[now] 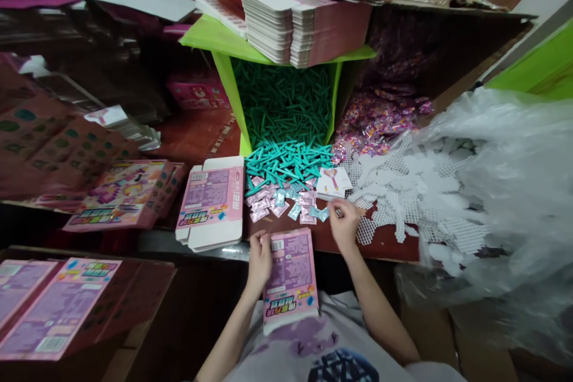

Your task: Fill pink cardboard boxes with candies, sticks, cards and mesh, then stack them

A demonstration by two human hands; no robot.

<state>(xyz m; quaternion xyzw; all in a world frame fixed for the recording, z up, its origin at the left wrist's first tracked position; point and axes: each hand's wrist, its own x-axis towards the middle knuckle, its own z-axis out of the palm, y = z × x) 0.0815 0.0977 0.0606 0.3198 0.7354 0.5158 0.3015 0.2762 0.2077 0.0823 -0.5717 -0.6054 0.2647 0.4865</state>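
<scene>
My left hand point(259, 262) grips the left edge of a pink printed box point(290, 277) held against my lap at the table's front edge. My right hand point(344, 224) reaches forward to the pile of small pink and blue foil packets point(282, 200), its fingertips pinched on a light blue packet point(321, 213). Just beyond lie teal plastic sticks point(286, 161) spilling out of a green bin point(226, 80). White plastic mesh pieces point(403, 191) lie right of my right hand.
A flat unfolded pink box point(210, 200) lies left of the packets. Stacks of flat box blanks point(295, 24) sit on top of the green bin. Small pink wrapped items point(380, 116) are heaped behind the mesh. A big clear plastic bag point(514, 191) fills the right. Finished boxes point(54, 304) fill a carton at lower left.
</scene>
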